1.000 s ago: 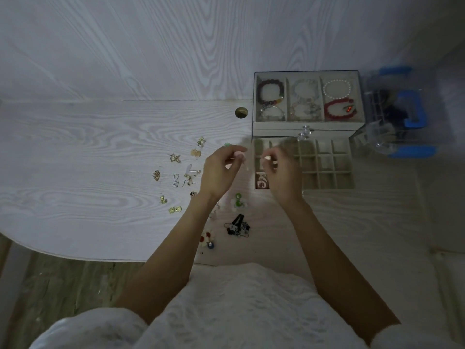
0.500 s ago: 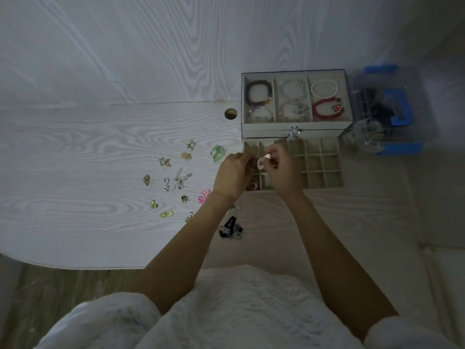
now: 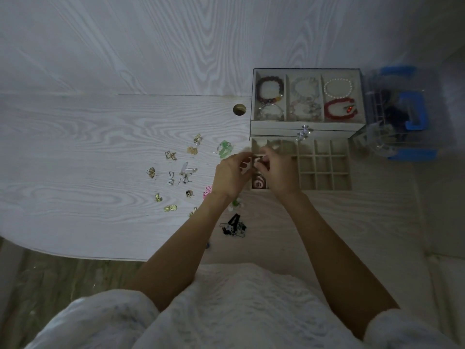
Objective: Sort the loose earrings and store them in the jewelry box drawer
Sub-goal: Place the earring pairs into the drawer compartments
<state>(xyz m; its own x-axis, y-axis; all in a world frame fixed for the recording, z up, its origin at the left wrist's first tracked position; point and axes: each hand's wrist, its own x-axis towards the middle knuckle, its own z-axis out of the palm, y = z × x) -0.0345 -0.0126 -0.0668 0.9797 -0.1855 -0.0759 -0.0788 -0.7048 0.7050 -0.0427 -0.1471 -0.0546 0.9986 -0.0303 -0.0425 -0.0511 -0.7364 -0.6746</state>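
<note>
The jewelry box [image 3: 305, 127] stands at the back right of the table, its gridded drawer [image 3: 324, 167] pulled out toward me. My left hand [image 3: 230, 176] and my right hand [image 3: 279, 172] meet over the drawer's left compartments, fingertips pinched together around a small pale earring [image 3: 256, 159]. Which hand carries it is unclear. A reddish earring [image 3: 259, 183] lies in the front-left compartment. Several loose earrings are scattered left of my hands: a green one [image 3: 224, 149], gold ones [image 3: 170, 155], a pink one [image 3: 207, 192] and a black one [image 3: 234, 224].
Bracelets fill the box's top tray [image 3: 307, 96]. A clear case with blue handles [image 3: 402, 114] stands right of the box. A round cable hole [image 3: 239, 109] is in the tabletop. The table's curved front edge [image 3: 75, 256] runs at lower left.
Both hands moved from in front of the drawer's left edge to above its left compartments, still pinching the small earring. The camera view shifted slightly.
</note>
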